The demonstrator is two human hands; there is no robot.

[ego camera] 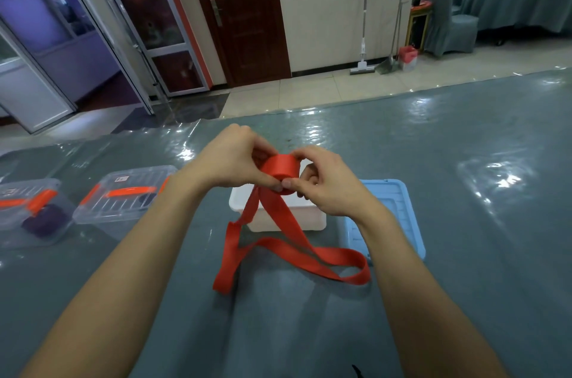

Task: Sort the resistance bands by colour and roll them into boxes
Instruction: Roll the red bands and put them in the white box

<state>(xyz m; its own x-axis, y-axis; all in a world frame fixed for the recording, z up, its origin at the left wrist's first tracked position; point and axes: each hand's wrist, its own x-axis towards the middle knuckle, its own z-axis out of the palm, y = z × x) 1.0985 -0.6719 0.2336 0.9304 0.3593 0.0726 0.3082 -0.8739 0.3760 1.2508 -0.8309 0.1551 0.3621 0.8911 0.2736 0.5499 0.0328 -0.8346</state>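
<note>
The left hand (229, 160) and right hand (328, 188) pinch the rolled part of a flat red elastic resistance band (280, 173) at frame centre, above a white plastic box (312, 216). Its loose tail hangs down-frame onto the grey tabletop (464, 222), looping toward lower right. Thumbs hide the roll's end face.

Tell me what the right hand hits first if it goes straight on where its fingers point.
The right hand points left, pinching the rolled red band; straight on it would probably meet the left hand gripping the roll's other side.
</note>
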